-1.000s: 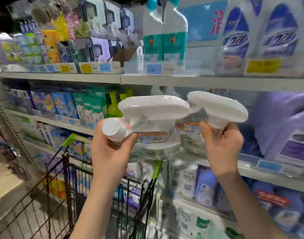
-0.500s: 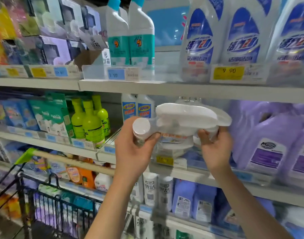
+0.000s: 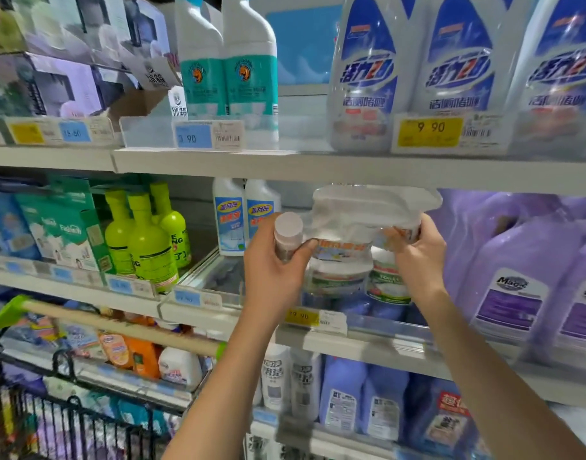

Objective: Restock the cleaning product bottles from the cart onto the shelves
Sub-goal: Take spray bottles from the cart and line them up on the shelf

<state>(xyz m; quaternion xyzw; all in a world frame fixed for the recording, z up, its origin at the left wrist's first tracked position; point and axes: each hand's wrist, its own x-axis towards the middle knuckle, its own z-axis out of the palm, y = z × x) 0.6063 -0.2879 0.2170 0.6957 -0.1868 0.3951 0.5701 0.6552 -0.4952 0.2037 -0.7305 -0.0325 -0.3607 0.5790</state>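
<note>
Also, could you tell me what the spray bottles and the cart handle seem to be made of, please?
Spray bottles: probably smooth white plastic trigger heads under clear, crinkled, glossy film. Cart handle: looks like pale matte wood, possibly wood-toned plastic, with green plastic-looking caps.

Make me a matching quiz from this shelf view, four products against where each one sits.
Things:
1. lime green plastic bottles
2. large purple plastic jugs
3. white bottles with teal labels
4. white trigger spray bottles

Places:
A. top shelf
B. held by left hand and right hand
C. middle shelf, far right
D. middle shelf, left of the hands

Pairs: 1-D, 2-C, 3-A, 4-B.
</note>
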